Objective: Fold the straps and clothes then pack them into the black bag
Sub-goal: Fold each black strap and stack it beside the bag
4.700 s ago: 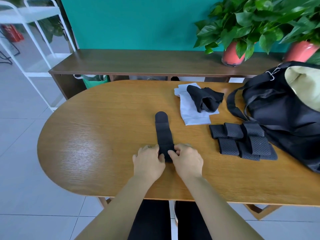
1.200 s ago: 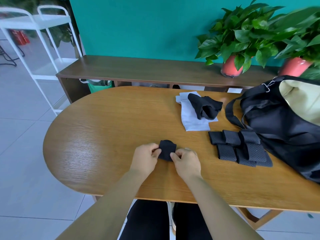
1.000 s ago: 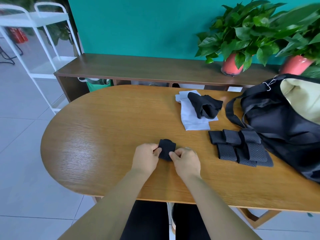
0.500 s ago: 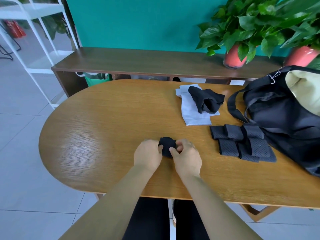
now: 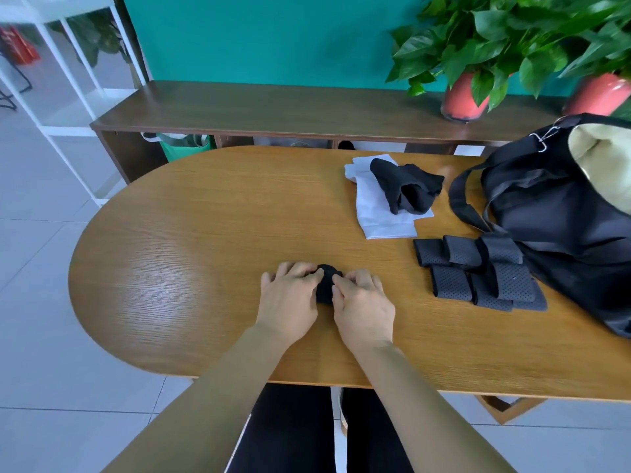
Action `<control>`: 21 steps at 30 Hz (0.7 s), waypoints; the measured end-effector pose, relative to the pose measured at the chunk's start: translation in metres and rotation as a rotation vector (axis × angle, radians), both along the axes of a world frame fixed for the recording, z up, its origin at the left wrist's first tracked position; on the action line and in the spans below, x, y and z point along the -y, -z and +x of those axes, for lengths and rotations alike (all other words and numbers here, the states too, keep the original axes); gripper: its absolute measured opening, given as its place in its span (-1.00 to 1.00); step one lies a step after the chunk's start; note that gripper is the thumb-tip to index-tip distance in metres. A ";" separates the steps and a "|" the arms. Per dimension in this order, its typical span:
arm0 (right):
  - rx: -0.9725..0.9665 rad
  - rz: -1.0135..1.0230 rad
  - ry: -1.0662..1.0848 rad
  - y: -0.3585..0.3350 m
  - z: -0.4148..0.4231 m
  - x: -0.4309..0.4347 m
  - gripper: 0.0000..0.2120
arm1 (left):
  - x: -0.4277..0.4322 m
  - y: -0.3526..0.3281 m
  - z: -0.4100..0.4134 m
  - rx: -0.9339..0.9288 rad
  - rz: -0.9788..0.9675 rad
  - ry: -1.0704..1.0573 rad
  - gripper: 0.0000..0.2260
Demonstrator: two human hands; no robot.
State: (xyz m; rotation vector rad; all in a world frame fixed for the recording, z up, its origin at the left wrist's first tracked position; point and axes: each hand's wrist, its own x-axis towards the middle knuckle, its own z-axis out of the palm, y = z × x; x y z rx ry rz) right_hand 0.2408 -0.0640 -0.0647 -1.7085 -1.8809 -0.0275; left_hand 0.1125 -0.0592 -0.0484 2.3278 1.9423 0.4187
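A rolled-up black strap (image 5: 326, 283) lies on the wooden table (image 5: 191, 254) near its front edge. My left hand (image 5: 288, 300) and my right hand (image 5: 363, 307) pinch it from either side, and most of it is hidden between my fingers. To the right lie several folded black straps (image 5: 478, 271) side by side. Behind them a white cloth (image 5: 379, 213) lies flat with a crumpled black garment (image 5: 408, 189) on top. The black bag (image 5: 560, 213) stands open at the far right, showing a pale lining.
A dark wooden sideboard (image 5: 273, 110) runs behind the table, with two red-potted plants (image 5: 464, 97) on its right end. A white shelf rack (image 5: 51, 80) stands at the far left on the tiled floor.
The strap lay stretched out long before; now it is rolled into a small bundle between my hands. My fingers have closed further over it in the last half second.
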 end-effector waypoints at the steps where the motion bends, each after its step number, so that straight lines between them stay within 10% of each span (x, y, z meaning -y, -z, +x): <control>1: 0.010 0.003 0.004 0.000 -0.001 0.000 -0.90 | -0.001 -0.001 0.000 -0.018 -0.026 0.000 -0.61; 9: -0.213 -0.384 0.002 -0.021 0.007 0.002 -0.68 | -0.003 -0.015 0.006 0.432 -0.162 -0.210 -0.96; 21: -0.732 -0.431 0.203 -0.034 0.018 0.016 -0.74 | 0.008 -0.029 0.034 0.833 -0.394 -0.400 -0.92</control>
